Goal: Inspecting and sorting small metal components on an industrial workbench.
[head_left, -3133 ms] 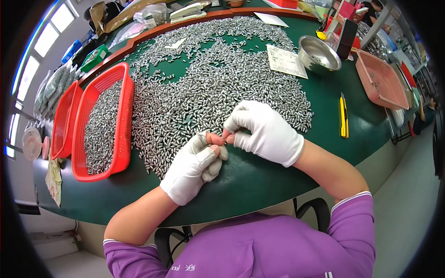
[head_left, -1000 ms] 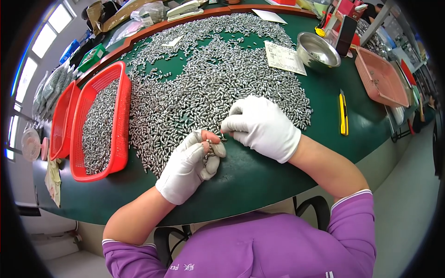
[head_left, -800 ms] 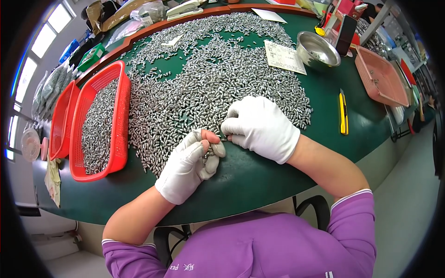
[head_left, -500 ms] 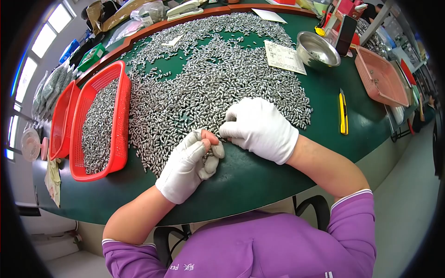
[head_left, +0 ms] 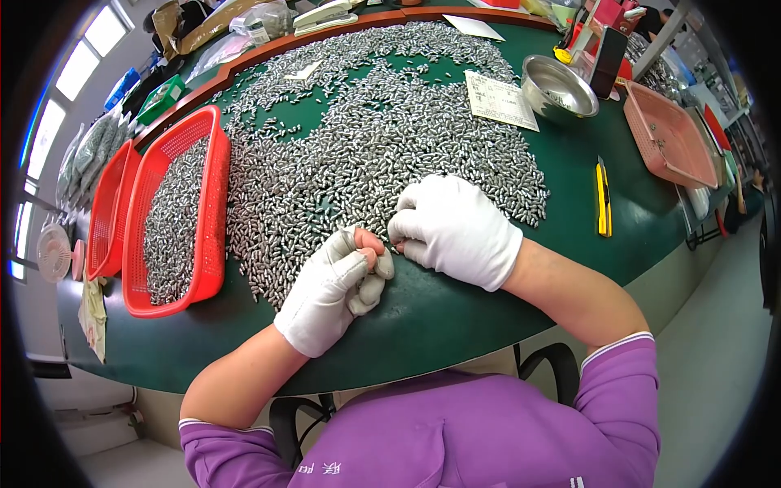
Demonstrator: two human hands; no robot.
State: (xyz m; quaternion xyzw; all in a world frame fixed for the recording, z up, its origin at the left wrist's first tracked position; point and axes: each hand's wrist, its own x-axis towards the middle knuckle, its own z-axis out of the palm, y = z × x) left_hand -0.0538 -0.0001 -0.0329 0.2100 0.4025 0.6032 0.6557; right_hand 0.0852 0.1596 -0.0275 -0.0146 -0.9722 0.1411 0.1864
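A wide pile of small silvery metal pieces [head_left: 390, 146] covers the middle of the table. My left hand [head_left: 333, 285] rests at the pile's near edge in a white glove, bare at the tips of the thumb and forefinger. Its fingers are curled, thumb against forefinger; anything between them is too small or hidden. Just right of it, my right hand [head_left: 455, 232], in a full white glove, is bent over the same edge of the pile. Its fingertips are drawn together and turned toward the left hand, and what they hold cannot be made out.
A red plastic basket [head_left: 213, 211] filled with such pieces stands left, beside another red basket [head_left: 110, 207]. At right are a yellow cutter knife [head_left: 603, 199], a steel bowl [head_left: 553, 73], a written paper slip [head_left: 504, 104] and a pink basket [head_left: 667, 146]. A wooden rim [head_left: 390, 16] edges the table's back.
My right hand has shifted very slightly, its fingertips a little farther from the left hand's. The left thumb has slid a little along the forefinger.
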